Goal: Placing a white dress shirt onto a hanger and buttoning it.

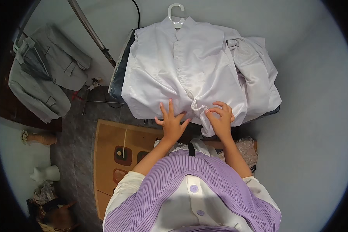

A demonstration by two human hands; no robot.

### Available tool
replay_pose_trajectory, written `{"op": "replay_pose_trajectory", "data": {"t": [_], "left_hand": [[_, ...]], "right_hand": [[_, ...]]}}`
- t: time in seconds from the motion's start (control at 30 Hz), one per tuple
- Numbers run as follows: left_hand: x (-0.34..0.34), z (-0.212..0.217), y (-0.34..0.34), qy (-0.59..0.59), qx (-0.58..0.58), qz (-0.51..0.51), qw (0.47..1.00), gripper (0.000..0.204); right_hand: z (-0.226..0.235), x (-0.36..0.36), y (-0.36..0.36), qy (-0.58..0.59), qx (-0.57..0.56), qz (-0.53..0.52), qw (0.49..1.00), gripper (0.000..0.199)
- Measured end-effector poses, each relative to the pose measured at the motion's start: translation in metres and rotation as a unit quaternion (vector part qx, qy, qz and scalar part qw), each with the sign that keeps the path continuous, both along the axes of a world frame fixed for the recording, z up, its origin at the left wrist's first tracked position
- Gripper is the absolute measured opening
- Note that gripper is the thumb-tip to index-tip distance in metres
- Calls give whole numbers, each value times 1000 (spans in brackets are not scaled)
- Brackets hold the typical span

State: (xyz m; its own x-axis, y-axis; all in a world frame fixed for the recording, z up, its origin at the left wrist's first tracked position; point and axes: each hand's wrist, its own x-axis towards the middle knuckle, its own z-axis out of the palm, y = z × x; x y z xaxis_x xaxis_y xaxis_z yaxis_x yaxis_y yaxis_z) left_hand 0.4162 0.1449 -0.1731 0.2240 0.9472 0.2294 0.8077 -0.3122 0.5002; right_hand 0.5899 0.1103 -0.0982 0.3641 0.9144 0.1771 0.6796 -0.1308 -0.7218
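White satiny high-collared shirt (pixel 201 69) lies ahead, white plastic hanger (pixel 176 14) at its collar; right hand (pixel 221 121) pinches front edge, left hand (pixel 173 126) splays loose near hem. Best pinch lightly, avoiding creases.

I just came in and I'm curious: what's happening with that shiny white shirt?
Someone is handling the white satin shirt, which lies front up with a white hanger at its collar. The right hand pinches the bunched front edge near the hem. The left hand is spread open over the lower front.
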Motion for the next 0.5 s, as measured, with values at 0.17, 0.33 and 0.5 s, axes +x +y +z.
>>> {"op": "replay_pose_trajectory", "data": {"t": [0.17,0.33,0.5], "left_hand": [[21,-16,17,3,12,42,999,25],[27,-18,23,7,-12,60,998,18],[3,-11,20,19,-6,6,1000,17]], "right_hand": [[0,-4,-6,23,-8,14,1000,17],[-2,2,-11,35,-8,9,999,17],[0,6,-14,17,-21,22,999,17]]}}
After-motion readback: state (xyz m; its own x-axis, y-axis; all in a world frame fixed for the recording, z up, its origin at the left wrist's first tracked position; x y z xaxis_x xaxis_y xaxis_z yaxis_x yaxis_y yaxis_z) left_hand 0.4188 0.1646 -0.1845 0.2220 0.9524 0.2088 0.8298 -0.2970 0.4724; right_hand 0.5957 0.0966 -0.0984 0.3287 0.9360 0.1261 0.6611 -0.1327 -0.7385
